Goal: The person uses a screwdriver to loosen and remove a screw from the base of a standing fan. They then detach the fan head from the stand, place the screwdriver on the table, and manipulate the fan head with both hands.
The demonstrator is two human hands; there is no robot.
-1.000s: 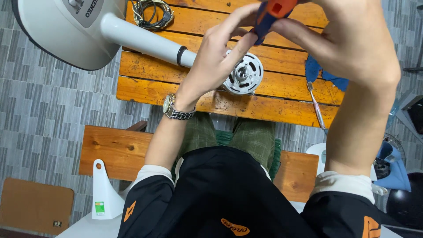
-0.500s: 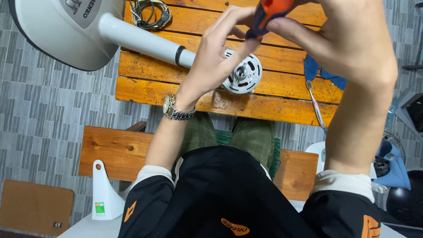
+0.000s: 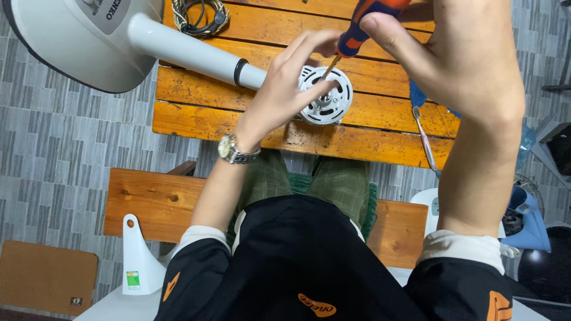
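Right hand (image 3: 464,65) gripping an orange-handled screwdriver (image 3: 363,27), tip down on a round white fan motor (image 3: 327,98). Left hand (image 3: 285,89) fingers spread, steadying the motor on the wooden bench (image 3: 196,89).

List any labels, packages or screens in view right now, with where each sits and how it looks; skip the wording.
Control panel label: grey plate with dark lettering, on the white fan base at top left.
Sticker: small green and white rectangle, low on the white plastic stand at bottom left.
Logo: orange print on the black shirt, bottom centre.
No screens or packages show.
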